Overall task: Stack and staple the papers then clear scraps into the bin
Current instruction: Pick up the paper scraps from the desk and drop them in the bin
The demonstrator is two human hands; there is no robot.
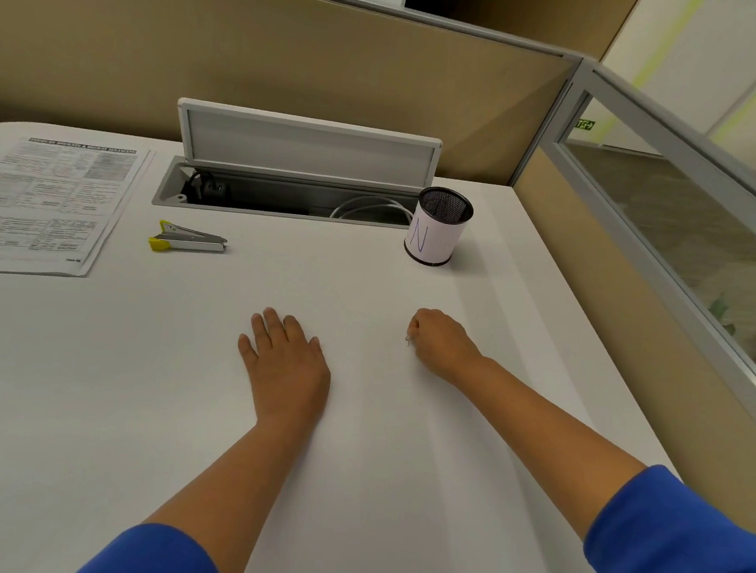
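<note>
The right hand (pixel 437 345) is curled, pinching a tiny thin scrap (pixel 408 339) just above the smooth white surface (pixel 349 468). The left hand (pixel 283 360) lies flat, fingers straight. Beyond stands a round black mesh bin (pixel 438 227) in a white paper sleeve marked "N". A metal stapler (pixel 189 238) with yellow tips lies left, near the printed papers (pixel 38 202).

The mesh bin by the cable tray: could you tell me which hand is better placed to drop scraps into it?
Right. The right hand lies nearer the mesh bin and seems to pinch a tiny scrap, though it is too small to identify. The left hand rests flat, holding nothing.
</note>
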